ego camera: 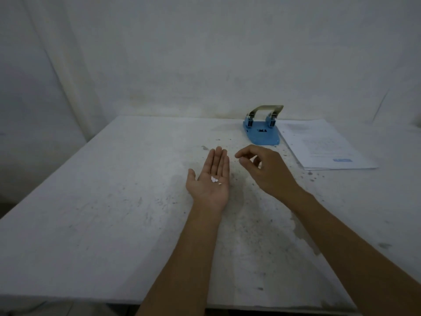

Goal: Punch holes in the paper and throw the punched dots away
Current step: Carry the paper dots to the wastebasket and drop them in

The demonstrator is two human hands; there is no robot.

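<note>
1. We hold our left hand [210,179] flat, palm up, fingers [218,159] stretched open, so the punched dots [214,179] rest there without rolling off.
2. Our right hand [265,169] hovers just beside it, fingers [242,156] loosely curled and gripping nothing we can see.
3. The hole punch [262,128] stands by the surface's [102,201] far edge, the paper [323,144] touching it at the far right, both out of our way.

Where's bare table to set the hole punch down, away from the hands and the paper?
The table's whole left half, from the back wall to the near edge, lies bare. A strip along the near edge between the forearms is free too. Crowded: far right, where the hole punch abuts the paper stack, with the left hand holding punched dots and the right hand just in front.
</note>
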